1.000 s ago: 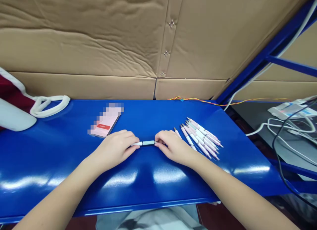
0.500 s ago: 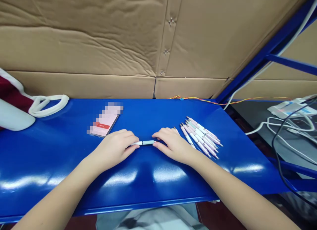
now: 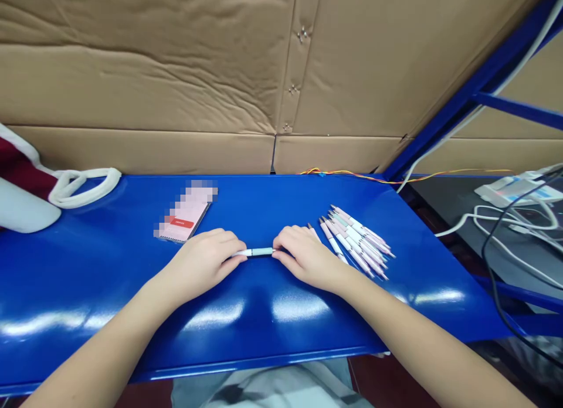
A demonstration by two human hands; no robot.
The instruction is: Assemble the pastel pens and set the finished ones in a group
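On the blue metal table (image 3: 109,267), left hand (image 3: 202,262) and right hand (image 3: 309,258) were curled closed on opposite ends of one white-and-teal pen (image 3: 257,252), its tips hidden by the fingers. One pen was out between the hands; the others lay in a fanned pile of pink-and-white pens (image 3: 356,241) just right of the right hand.
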